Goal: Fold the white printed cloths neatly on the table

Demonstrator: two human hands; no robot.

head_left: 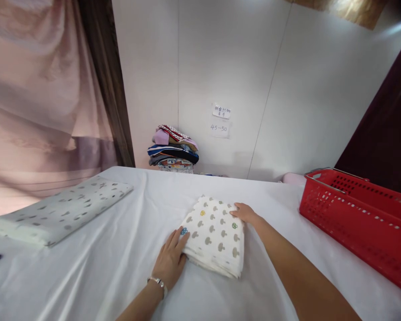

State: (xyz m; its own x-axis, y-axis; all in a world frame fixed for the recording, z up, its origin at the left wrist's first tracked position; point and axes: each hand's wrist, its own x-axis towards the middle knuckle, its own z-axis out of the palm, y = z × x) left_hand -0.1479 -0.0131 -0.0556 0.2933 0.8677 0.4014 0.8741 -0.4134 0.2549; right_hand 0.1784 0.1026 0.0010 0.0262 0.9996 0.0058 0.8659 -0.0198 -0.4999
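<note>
Two unclenched hands [169, 261] [245, 212] touching mushroom-print cloth [214, 232], opposite edges, tablecloth [276, 203] gap before basket [347, 227]

Mushroom-print folded cloth [214, 236]: soft fabric, matt, faintly crinkled. Dark-flecked folded cloth [70, 207]: fabric, matt, smooth. Tablecloth [147, 200]: white cloth, creased, low sheen. Basket [354, 227]: red plastic, perforated, semi-gloss; handle [325, 185], metal wire. Bracelet [160, 282]: polished, silvery metal. Pink curtain [26, 89]: draped cloth, soft sheen. Wall panels [220, 53]: smooth, satin finish. Number sign [220, 128]: paper, matt. Stacked textiles [173, 151]: assorted cloth.
</note>
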